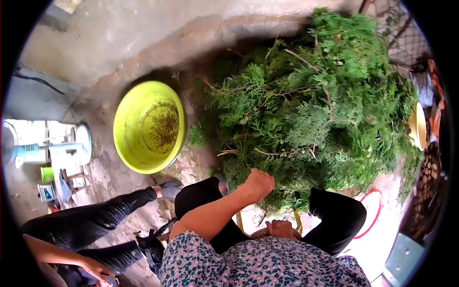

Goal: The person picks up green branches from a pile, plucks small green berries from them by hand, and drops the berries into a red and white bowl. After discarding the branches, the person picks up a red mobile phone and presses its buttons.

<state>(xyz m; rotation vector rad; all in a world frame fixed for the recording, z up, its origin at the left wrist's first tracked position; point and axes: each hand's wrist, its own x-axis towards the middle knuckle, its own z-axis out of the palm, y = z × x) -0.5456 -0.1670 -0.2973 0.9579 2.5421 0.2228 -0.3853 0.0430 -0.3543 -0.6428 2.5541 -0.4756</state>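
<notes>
My left hand [259, 185] is a closed fist, raised in front of my knees at the near edge of a big heap of green leafy branches [296, 115]. Whatever the fist may hold is hidden. Low between my thighs, close to my shirt, is my right hand [282, 229]. Its fingers look curled, and what they grip does not show. Beside it, a round brownish rim [259, 233] shows partly, along with a yellow curved frame [299, 221]. A yellow-green basin [125, 126] stands left of the heap, with small dark bits scattered over its bottom.
On the left sits another person in dark trousers [86, 217], one hand [95, 269] near their lap. A pale blue fan [83, 145] stands further left. A red hoop [377, 203] lies to the right; stacked firewood [427, 174] and a yellow bowl [419, 126] are beyond.
</notes>
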